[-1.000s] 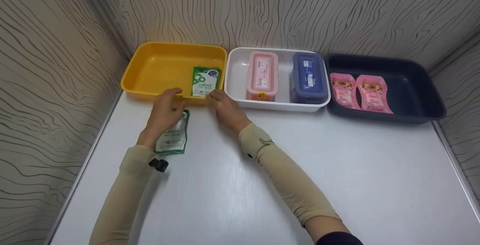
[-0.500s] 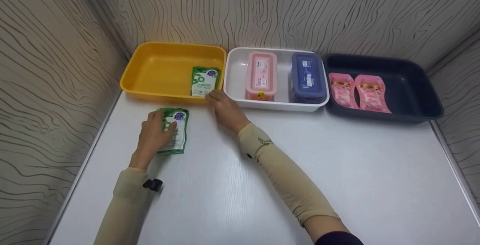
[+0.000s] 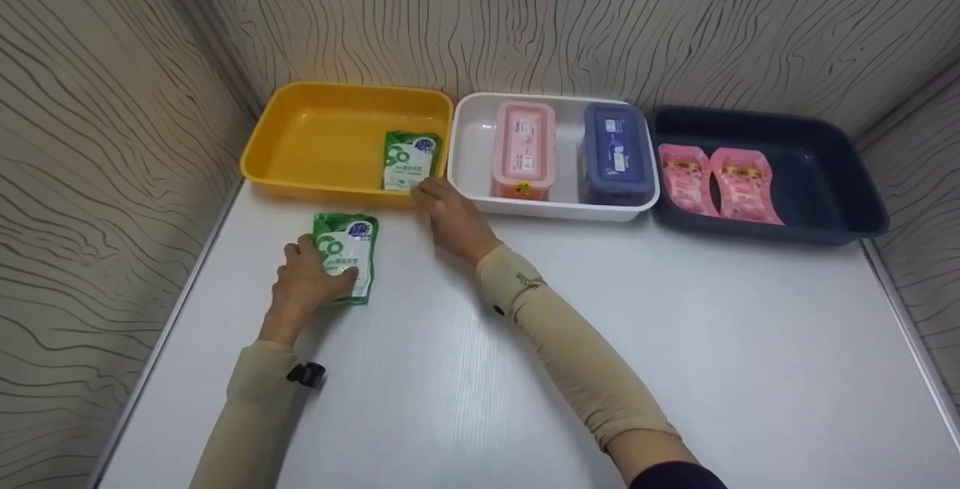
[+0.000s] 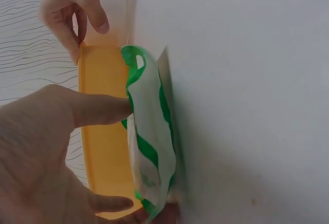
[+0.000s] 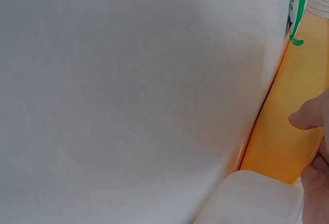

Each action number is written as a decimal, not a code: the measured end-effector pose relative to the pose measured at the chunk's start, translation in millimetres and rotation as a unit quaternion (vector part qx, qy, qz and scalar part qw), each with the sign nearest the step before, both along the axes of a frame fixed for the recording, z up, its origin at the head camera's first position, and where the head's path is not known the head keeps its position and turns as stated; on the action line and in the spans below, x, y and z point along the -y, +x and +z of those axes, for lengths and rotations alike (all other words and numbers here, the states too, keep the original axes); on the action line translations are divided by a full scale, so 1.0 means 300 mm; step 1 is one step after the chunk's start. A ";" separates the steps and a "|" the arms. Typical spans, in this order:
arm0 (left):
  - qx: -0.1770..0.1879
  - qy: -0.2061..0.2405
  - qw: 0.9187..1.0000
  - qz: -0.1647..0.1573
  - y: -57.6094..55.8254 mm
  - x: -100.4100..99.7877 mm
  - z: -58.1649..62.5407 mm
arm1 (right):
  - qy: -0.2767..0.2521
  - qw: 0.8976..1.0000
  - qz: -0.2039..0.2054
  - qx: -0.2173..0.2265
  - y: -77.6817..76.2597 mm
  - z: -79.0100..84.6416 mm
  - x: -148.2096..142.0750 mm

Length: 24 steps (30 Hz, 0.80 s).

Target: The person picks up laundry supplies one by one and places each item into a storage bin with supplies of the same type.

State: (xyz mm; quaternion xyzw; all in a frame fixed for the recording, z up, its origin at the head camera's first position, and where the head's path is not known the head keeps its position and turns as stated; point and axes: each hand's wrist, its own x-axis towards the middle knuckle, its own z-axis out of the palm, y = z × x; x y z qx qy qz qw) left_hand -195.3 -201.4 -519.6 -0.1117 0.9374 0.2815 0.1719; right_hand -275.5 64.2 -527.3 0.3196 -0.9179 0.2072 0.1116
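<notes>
A green and white refill pouch point(image 3: 349, 249) lies on the white table in front of the yellow tray point(image 3: 315, 193). My left hand point(image 3: 300, 286) grips it from the left, thumb over its printed face and fingers at its left edge. In the left wrist view, the thumb presses on the pouch point(image 4: 149, 126) and the fingertips reach its far edge. A matching pouch point(image 3: 409, 163) lies at the right end inside the yellow tray. My right hand point(image 3: 457, 223) pinches the tray's front rim near its right corner; its fingertips are partly hidden in the head view.
A white tray point(image 3: 555, 209) adjoins the yellow one and holds a pink-lidded box point(image 3: 525, 144) and a blue-lidded box point(image 3: 619, 148). Farther right, a dark tray point(image 3: 832, 174) bears two pink packets point(image 3: 742, 181). Wood-patterned walls point(image 3: 525, 16) stand behind and at both sides.
My left hand has moved back from the yellow tray's front rim toward me and taken hold of the pouch on the table. My right hand stays at the tray's rim.
</notes>
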 end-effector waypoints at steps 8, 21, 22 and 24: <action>0.042 0.036 0.998 0.024 -0.006 0.008 0.010 | 0.001 1.000 -0.002 -0.005 0.000 0.000 -0.002; 0.050 0.062 0.996 0.032 -0.010 0.012 0.019 | 0.007 1.000 -0.004 0.000 0.004 0.009 0.000; 0.053 0.066 0.996 0.035 -0.011 0.011 0.020 | 0.008 1.000 -0.006 0.001 0.005 0.009 0.000; 0.060 0.076 0.995 0.040 -0.012 0.010 0.020 | 0.007 1.000 -0.006 0.003 0.006 0.009 0.000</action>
